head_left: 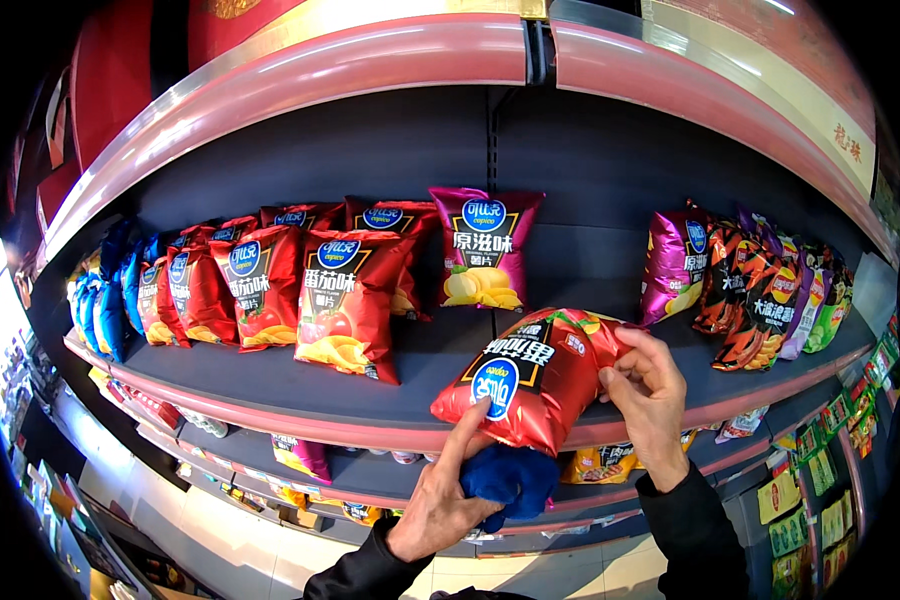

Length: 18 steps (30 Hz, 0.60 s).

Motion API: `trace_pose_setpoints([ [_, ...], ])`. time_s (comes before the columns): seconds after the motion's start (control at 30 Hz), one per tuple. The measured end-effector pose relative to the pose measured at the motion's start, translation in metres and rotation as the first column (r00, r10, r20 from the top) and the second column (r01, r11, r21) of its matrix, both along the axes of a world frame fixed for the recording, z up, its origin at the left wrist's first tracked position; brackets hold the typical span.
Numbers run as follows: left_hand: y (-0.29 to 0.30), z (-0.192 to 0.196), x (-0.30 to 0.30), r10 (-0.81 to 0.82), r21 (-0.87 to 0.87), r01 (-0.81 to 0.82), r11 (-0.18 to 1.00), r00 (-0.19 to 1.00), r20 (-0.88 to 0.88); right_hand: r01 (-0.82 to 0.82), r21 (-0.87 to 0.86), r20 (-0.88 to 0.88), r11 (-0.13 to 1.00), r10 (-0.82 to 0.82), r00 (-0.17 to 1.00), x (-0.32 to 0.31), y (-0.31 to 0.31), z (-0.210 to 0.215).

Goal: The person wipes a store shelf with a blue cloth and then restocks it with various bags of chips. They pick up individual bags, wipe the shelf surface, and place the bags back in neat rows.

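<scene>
A red bag of potato chips (545,405) hangs tilted and upside down over the front edge of the shelf. My right hand (645,395) pinches its right end between thumb and fingers. My left hand (450,500) is below the bag, its index finger stretched against the bag's lower left part. A bunched dark blue cloth (515,480) is in my left hand, under the bag; the fingers around it are partly hidden. Left of the held bag, a red chip bag (348,310) stands at the front of the shelf. A purple chip bag (485,250) stands behind it.
More red bags (260,285) and blue bags (100,300) line the shelf's left part. Purple, black and green bags (755,300) stand at the right. A pink-edged shelf (300,65) overhangs above. Lower shelves hold more packages (605,462). Hanging packets (780,495) are at the lower right.
</scene>
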<state>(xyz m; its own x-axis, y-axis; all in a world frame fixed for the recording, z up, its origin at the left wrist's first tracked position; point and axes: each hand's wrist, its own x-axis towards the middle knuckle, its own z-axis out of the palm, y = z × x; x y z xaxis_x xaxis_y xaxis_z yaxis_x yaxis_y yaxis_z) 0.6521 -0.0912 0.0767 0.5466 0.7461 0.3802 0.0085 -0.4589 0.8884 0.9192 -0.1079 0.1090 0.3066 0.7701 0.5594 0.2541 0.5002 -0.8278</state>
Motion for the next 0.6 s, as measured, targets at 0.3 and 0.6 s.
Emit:
trace_pose_setpoints([
  [0.3,-0.022,-0.030,-0.010,0.136,0.315,-0.180,0.932,0.978,0.155,-0.079,0.217,0.046,0.973,0.071,0.996,-0.019,-0.010,0.023],
  [0.6,-0.028,-0.013,-0.054,0.149,0.370,-0.239,0.898,0.955,0.256,-0.220,0.257,-0.079,0.941,0.247,0.966,-0.071,0.039,0.069],
])
